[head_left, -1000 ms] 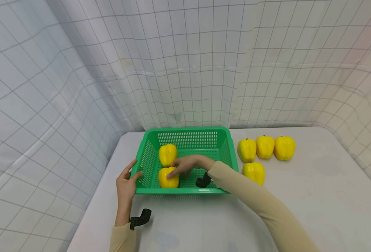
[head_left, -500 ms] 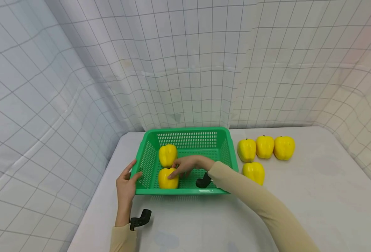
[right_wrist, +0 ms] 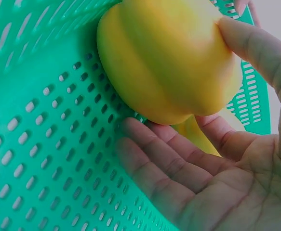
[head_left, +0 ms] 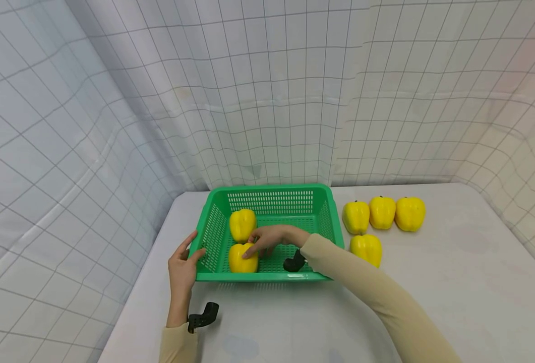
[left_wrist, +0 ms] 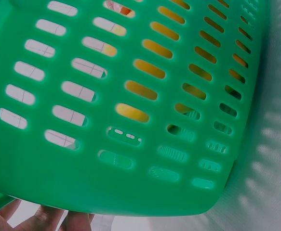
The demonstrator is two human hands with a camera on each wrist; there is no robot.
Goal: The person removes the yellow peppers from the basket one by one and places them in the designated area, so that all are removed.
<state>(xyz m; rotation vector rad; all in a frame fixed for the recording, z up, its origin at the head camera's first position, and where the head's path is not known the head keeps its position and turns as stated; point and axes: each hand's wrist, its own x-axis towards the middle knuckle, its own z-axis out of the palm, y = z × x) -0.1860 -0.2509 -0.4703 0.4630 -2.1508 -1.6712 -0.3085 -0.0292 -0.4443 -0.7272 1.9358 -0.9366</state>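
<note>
A green plastic basket (head_left: 267, 277) with slotted walls stands on the table. My left hand (head_left: 183, 269) holds its left rim, thumb on the inner side and fingers along the outside; some left fingers (left_wrist: 43, 219) show past the wall's edge in the left wrist view. Inside, two yellow bell peppers lie one behind the other near the left wall. My right hand (head_left: 269, 238) grips the front bell pepper (right_wrist: 167, 60), its thumb on one side and fingers reaching under the other. The rear bell pepper (head_left: 243, 225) sits just beyond the fingers, partly hidden in the right wrist view.
Right of the basket, several more yellow bell peppers (head_left: 382, 212) stand on the white table (head_left: 467, 282), one bell pepper (head_left: 366, 249) nearer me, beside my right sleeve (head_left: 362, 280). Gridded white curtains (head_left: 276, 101) hang behind and at both sides.
</note>
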